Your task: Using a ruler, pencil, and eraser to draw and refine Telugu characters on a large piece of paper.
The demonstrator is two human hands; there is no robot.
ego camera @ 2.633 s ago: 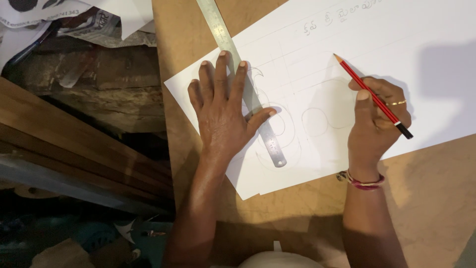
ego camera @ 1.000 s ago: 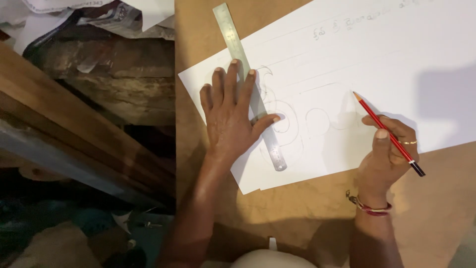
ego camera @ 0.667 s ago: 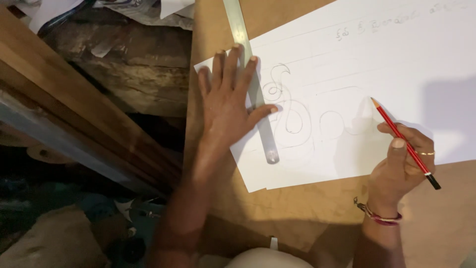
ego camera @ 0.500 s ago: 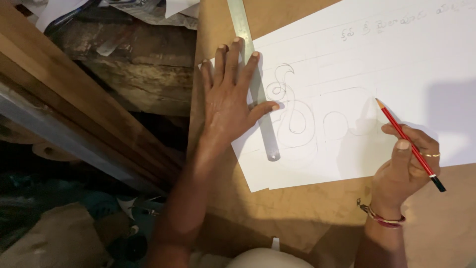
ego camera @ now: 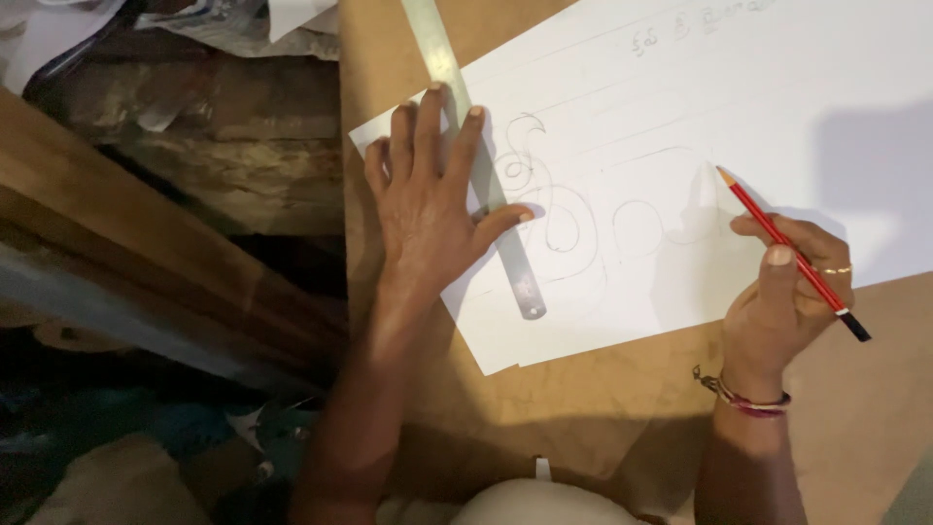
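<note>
Now, red pencil pinched in right hand, tip up and left, just over white paper sheet on right side of brown board. Left hand spread flat, fingers splayed, pressing steel ruler onto sheet's left edge. Curly pencil outlines between hands. Wooden planks far left, off board.

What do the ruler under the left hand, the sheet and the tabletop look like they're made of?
The ruler looks like metal, probably steel: thin, grey, a dull sheen, with a hole at its rounded end. The sheet looks like matte white paper, with pencil curves and a second edge showing beneath. The tabletop looks like brown hardboard or card, flat and grainless; which one cannot be told. The left hand presses ruler and sheet flat.
</note>
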